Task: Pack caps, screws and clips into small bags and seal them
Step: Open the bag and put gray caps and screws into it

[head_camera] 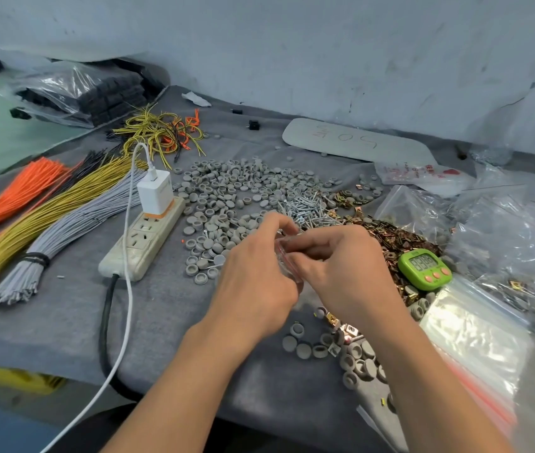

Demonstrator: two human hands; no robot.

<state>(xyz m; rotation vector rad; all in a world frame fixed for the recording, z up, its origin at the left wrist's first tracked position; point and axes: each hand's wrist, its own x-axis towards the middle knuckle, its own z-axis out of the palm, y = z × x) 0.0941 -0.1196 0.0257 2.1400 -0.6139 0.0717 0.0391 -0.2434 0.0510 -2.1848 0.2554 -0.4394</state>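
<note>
One head-worn, wide-angle view
It looks forward and down over the table (63, 322) toward the wall (357, 44), close above the left hand (253, 273) and right hand (341, 263).

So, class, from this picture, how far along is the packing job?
Done: some clear bags at the right seem already filled. In hand: the left hand and right hand pinch one small bag between them. Left: large loose heaps of caps, screws and clips, so most of the job.

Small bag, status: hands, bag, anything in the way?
Left hand and right hand both pinching the small bag. Contents and seal hidden by fingers. Loose caps, screws, clips around, nothing blocking.
</note>
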